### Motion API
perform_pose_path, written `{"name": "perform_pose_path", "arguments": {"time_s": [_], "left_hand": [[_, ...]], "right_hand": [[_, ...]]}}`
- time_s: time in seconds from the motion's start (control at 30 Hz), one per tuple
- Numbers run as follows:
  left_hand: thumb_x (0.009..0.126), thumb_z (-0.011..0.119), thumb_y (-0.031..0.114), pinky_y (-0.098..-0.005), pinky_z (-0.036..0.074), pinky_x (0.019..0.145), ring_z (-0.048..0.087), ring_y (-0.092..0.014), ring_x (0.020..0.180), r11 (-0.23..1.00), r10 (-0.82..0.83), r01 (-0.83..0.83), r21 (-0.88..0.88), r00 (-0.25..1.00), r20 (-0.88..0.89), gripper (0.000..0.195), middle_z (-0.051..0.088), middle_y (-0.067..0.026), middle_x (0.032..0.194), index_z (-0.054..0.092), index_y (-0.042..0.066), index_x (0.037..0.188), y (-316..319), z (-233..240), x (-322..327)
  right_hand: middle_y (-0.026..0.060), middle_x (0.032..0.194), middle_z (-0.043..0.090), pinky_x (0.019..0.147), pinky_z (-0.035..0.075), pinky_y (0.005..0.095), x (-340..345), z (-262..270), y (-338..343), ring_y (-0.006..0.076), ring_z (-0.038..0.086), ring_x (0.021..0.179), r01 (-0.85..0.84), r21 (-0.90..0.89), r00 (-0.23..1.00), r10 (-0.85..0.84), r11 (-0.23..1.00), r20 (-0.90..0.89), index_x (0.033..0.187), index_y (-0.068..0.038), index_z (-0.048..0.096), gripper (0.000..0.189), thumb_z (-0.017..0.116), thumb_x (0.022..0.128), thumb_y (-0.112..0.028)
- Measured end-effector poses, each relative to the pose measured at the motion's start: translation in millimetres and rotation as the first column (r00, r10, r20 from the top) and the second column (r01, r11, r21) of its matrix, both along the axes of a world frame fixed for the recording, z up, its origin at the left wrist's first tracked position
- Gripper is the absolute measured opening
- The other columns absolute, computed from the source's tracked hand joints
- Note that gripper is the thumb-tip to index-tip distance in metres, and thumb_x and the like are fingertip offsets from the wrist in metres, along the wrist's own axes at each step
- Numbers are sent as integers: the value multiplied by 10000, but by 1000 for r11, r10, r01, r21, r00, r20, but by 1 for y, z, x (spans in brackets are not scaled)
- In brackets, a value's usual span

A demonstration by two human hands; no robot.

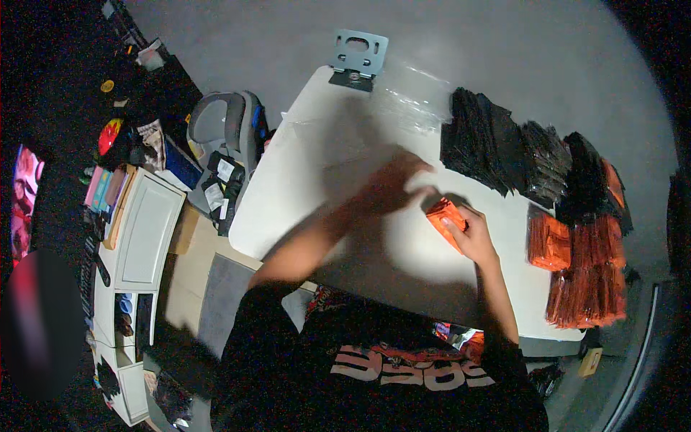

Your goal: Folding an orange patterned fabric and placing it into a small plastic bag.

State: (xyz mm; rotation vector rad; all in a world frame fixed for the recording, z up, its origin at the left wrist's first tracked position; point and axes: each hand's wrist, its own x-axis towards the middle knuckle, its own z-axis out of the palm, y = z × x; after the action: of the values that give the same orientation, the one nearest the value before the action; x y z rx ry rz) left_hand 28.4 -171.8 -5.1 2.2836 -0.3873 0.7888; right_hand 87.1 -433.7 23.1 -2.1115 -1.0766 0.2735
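Observation:
My right hand [471, 233] holds a folded orange packet [446, 222] over the white table [286, 178], its thumb across the packet's face. Just up and left of the packet is my left hand [414, 175], blurred and in shadow, its fingers apart and nothing seen between them. Clear plastic sleeves [413, 102] lie flat near the table's far edge. Stacks of black packets in clear film [486, 143] stand along the far right edge. Nearer on the right lie an orange wrapped packet [548, 240] and larger piles of orange wrapped packets [588, 275].
A metal bracket-like stand [359, 54] stands at the table's far left corner. Left of the table are a grey child seat [221, 124] with black packets on it and a white cabinet [148, 232] bearing books. A small cardboard box [590, 362] is at lower right.

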Motion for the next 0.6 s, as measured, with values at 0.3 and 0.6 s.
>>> {"name": "perform_pose_path", "arguments": {"time_s": [0.3, 0.6], "left_hand": [[920, 723, 249, -452, 554, 955, 702, -365, 1077, 798, 588, -467, 380, 741, -324, 395, 711, -194, 1198, 669, 62, 1265, 96, 17, -81], [1102, 527, 298, -352, 590, 732, 747, -239, 905, 540, 151, -275, -796, 961, -230, 258, 742, -139, 1062, 616, 56, 1116, 66, 20, -79]], "right_hand": [[234, 861, 663, 739, 512, 479, 10, 0, -14, 444, 634, 793, 50, 127, 996, -58, 991, 63, 969, 13, 677, 288, 715, 942, -271], [267, 911, 658, 733, 507, 435, 14, -8, -20, 446, 634, 814, 17, 216, 993, -41, 976, 108, 1033, 47, 686, 214, 676, 899, -120]]}}
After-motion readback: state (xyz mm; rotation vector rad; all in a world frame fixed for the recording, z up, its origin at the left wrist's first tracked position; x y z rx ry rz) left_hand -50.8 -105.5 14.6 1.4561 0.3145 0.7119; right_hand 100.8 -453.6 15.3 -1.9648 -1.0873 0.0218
